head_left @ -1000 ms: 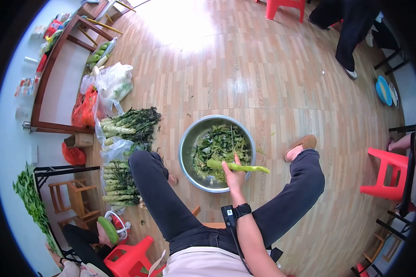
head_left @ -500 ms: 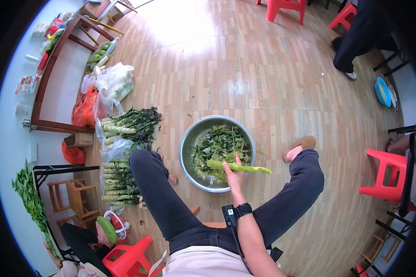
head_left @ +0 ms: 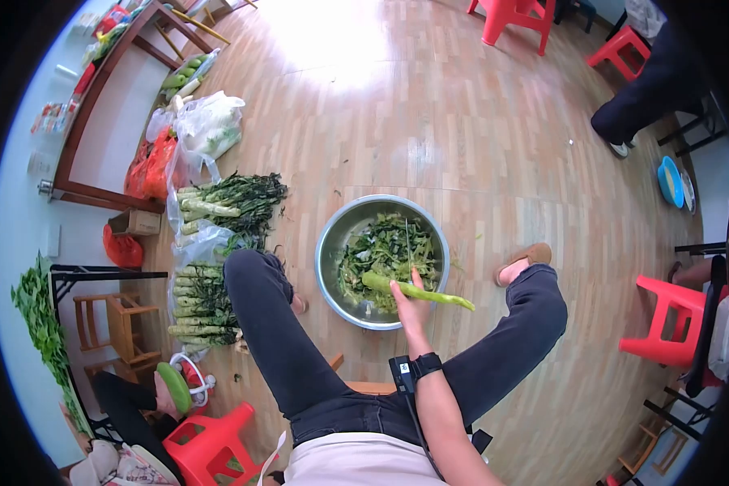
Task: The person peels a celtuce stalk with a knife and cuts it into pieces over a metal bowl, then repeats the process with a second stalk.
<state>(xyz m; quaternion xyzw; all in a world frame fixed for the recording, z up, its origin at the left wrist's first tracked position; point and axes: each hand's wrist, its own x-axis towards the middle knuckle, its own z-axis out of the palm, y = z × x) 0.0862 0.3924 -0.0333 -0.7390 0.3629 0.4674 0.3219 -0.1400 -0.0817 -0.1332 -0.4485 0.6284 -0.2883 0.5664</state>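
Note:
My right hand [head_left: 414, 309] is closed around a peeled light-green celtuce stem [head_left: 378, 283], above the near right part of a steel basin [head_left: 322, 279]. The stem's thick end points left and its thin end right. A thin, straight, blade-like strip [head_left: 408, 241] runs from my fingers over the basin; it looks like a knife seen edge-on, though its handle is hidden. Green leaves and peelings [head_left: 373, 251] lie in the basin. A black band with a small device [head_left: 413, 368] sits on my right wrist. My left hand is out of view.
Unpeeled celtuce stems [head_left: 198, 304] lie on the floor to the left, beside plastic bags [head_left: 208, 125]. Red stools [head_left: 664, 324] stand right, lower left and far back. A person's legs [head_left: 644, 101] are at upper right; another person's foot in a green slipper [head_left: 175, 387] is lower left.
The view has shifted slightly. My right hand keeps its hold on the stem over the basin, almost unmoved. At upper right, the other person's legs have shifted.

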